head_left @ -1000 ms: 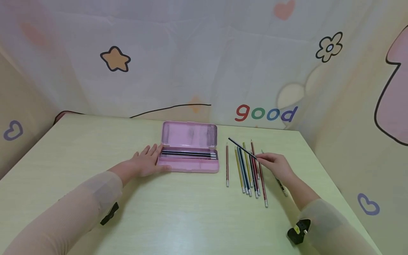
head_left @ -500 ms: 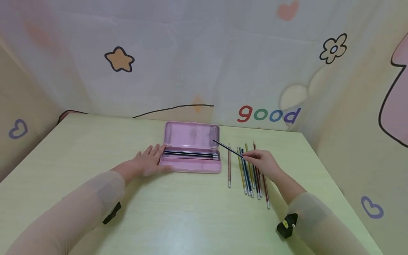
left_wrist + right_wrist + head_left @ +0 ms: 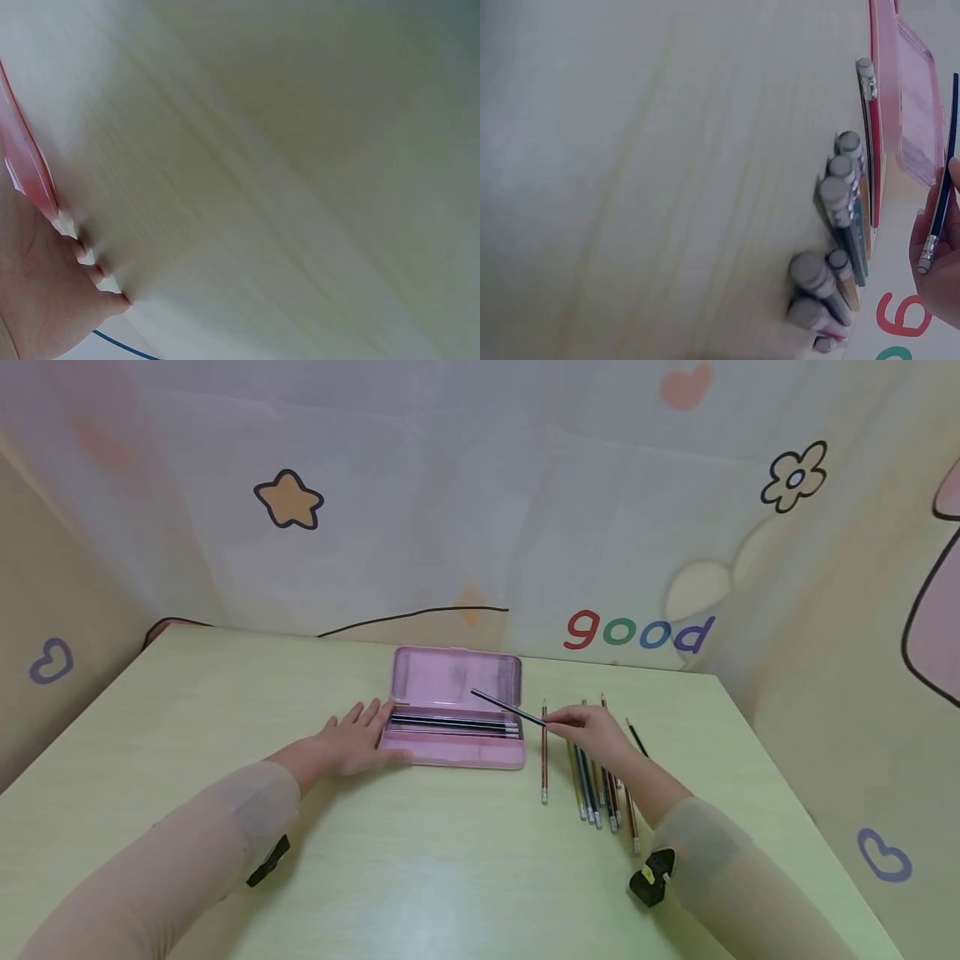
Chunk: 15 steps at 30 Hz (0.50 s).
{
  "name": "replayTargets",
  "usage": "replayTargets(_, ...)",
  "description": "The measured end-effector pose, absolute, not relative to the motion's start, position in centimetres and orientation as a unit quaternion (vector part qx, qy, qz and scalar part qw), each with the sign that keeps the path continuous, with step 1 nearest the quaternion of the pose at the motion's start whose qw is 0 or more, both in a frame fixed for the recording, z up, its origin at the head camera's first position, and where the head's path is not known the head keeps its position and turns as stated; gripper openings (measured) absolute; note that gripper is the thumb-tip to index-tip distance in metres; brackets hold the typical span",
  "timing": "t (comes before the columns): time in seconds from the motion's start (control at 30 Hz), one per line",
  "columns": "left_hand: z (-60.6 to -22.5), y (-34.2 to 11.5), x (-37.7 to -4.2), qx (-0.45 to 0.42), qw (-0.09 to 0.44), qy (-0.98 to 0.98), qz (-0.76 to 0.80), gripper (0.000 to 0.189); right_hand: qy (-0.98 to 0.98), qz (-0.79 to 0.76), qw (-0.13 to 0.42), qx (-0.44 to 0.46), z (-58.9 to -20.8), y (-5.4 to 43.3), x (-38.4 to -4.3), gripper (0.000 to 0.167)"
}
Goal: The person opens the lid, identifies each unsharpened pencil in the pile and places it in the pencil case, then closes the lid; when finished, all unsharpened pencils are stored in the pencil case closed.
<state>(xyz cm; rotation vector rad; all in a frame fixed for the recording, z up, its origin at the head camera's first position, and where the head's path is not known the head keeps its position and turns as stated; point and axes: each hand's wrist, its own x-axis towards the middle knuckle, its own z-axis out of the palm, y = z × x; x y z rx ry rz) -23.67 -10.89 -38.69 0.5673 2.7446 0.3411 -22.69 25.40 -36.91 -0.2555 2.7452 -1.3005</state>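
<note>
A pink pencil case (image 3: 457,757) lies open on the table, its lid tipped back. Several dark pencils (image 3: 450,722) lie side by side in its rear compartment. My left hand (image 3: 352,745) rests against the case's left end with its fingers spread. Between thumb and fingers, my right hand (image 3: 592,732) pinches a dark pencil (image 3: 502,703) near its eraser end. That pencil points left, above the right part of the case. The right wrist view shows the held dark pencil (image 3: 941,195) with its silver eraser end by the palm.
Right of the case lies a single red pencil (image 3: 544,768). Several loose pencils (image 3: 588,793) are bunched beneath and beside the right forearm, and a black pencil (image 3: 637,737) lies beyond them. A printed curtain (image 3: 450,510) stands behind the table (image 3: 420,860).
My right hand has carried the dark pencil leftward from above the loose pencils to above the case. The left hand stays at the case; the view has shifted slightly.
</note>
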Motion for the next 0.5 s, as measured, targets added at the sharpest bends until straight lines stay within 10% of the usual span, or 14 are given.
replayTargets(0.5,-38.9,-10.8,-24.0,0.195,0.162,0.96,0.116,0.101,0.9,-0.412,0.067,-0.125,-36.9,22.7,-24.1,0.021)
